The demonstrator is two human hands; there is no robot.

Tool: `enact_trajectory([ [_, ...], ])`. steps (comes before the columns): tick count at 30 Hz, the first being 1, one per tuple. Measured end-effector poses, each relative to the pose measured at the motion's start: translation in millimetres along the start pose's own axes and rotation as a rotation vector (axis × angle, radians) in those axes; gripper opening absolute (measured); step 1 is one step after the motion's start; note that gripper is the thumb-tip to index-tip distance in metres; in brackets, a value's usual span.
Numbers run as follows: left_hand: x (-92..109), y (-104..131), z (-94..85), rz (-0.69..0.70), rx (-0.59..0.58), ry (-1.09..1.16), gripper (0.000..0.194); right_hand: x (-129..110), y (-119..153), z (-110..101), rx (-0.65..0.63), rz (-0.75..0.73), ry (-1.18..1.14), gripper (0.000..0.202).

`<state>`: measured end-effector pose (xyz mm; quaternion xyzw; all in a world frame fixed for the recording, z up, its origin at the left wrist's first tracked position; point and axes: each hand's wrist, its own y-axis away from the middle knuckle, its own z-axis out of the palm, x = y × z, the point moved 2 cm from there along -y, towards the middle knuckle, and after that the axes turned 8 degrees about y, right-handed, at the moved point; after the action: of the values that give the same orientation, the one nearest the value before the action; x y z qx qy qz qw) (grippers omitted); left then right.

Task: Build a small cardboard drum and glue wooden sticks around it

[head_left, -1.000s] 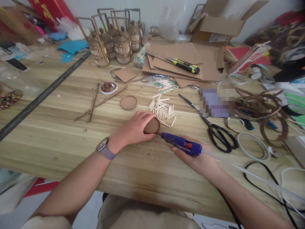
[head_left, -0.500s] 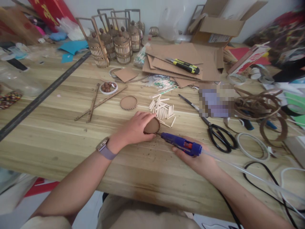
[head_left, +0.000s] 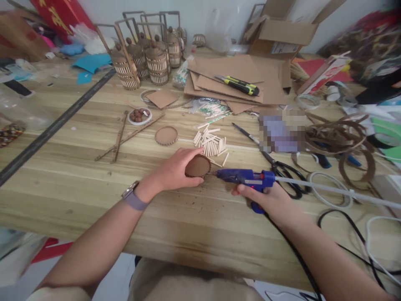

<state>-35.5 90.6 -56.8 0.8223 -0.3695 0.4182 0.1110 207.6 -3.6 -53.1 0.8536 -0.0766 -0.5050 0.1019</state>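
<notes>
My left hand [head_left: 175, 170] grips a round brown cardboard disc [head_left: 198, 165] with a ridged rim, thumb and fingers around its edge. My right hand [head_left: 275, 200] is wrapped round the handle of a blue glue gun [head_left: 238, 175], its nozzle pointing left at the disc's right edge. A long white glue stick [head_left: 313, 186] sticks out from the gun's back. Short wooden sticks [head_left: 211, 142] lie in a pile just behind the disc. A second round disc [head_left: 166, 136] rests on the table further back and left.
Black scissors [head_left: 290, 179] and a tape roll [head_left: 328, 190] lie right of the gun. Behind are a bowl of brown beads [head_left: 139, 116], cardboard sheets [head_left: 225, 71] with a cutter [head_left: 239, 85], and several small lantern-like baskets [head_left: 157, 67]. A black cord [head_left: 291, 246] trails from the gun.
My right hand has turned the glue gun, so its blue handle now shows below, and the gun lies more level. The left hand still holds the disc; the whole view has shifted slightly.
</notes>
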Motion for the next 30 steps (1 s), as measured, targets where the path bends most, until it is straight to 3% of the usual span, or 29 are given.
enact_trajectory([
  [4,-0.7,0.5,-1.4,-0.026,-0.011,0.062,0.076,5.0,0.7,-13.1,-0.16,0.22,-0.219,0.05],
  [7,-1.6,0.3,-2.1,-0.009,0.023,0.082,0.074,0.3,5.1,-17.3,-0.302,0.28,-0.238,0.05],
  [10,-0.7,0.3,-1.6,0.018,0.01,0.067,0.073,-2.8,8.5,-15.6,-0.422,0.317,-0.117,0.056],
  [13,1.6,0.9,1.0,0.039,-0.075,0.05,0.074,-2.5,11.2,-12.6,-0.49,0.316,0.227,0.062],
  [17,3.2,0.9,5.5,0.074,-0.133,0.003,0.076,-15.0,18.1,-12.5,-0.337,0.123,0.98,0.057],
  [20,2.0,-2.2,10.1,0.117,-0.128,-0.032,0.076,-33.5,19.6,-12.3,-0.323,0.033,1.31,0.05],
  [22,0.3,-5.7,13.9,0.146,-0.127,-0.059,0.076,-45.4,10.4,-12.9,-0.324,-0.005,1.368,0.047],
  [25,-4.3,-11.2,18.0,0.158,-0.098,-0.132,0.074,-57.3,-19.6,-14.3,-0.14,-0.142,1.36,0.033],
  [27,-8.6,-13.6,18.8,0.142,-0.057,-0.178,0.074,-58.0,-42.5,-12.2,-0.04,-0.323,1.343,0.022],
  [30,-14.0,-13.9,18.6,0.13,-0.02,-0.213,0.075,-48.8,-67.3,-6.1,-0.064,-0.548,1.331,0.017],
])
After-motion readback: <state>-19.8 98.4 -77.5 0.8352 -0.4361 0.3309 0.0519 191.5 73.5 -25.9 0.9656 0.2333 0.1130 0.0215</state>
